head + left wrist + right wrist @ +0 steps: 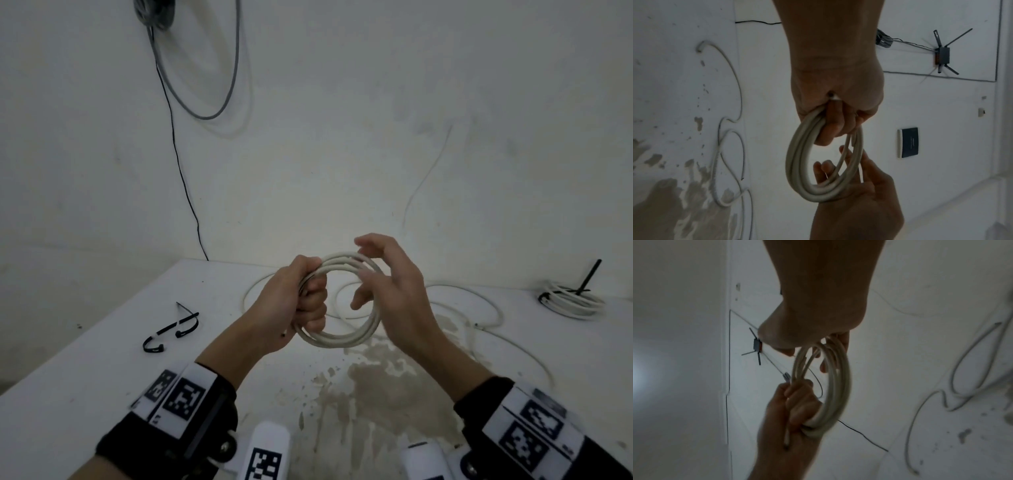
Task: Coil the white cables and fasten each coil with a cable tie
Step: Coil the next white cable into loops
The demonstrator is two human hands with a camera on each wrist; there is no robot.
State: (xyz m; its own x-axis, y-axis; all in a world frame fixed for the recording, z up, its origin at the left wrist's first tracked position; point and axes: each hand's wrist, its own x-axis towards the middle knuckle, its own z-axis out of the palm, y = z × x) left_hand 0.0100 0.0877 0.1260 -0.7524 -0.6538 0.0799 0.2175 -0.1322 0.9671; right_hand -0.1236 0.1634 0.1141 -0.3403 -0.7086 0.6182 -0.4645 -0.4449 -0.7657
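Above the white table (102,359) I hold up a coil of white cable (342,341) with several loops. My left hand (301,298) grips its left side in a fist, and a short cable end (283,334) pokes out below the fist. My right hand (387,284) cups the coil's right side with relaxed, spread fingers. In the left wrist view the coil (797,162) hangs from the left hand (838,113) and rests in the right hand's palm (855,203). The right wrist view shows the coil (838,386) between the right hand (813,331) and the left hand (795,402).
Two black cable ties (171,332) lie on the table at the left. A coil bound with a black tie (568,301) sits at the far right. Loose white cable (479,301) snakes behind my hands. A brown stain (376,377) marks the table. Grey cable (212,113) hangs on the wall.
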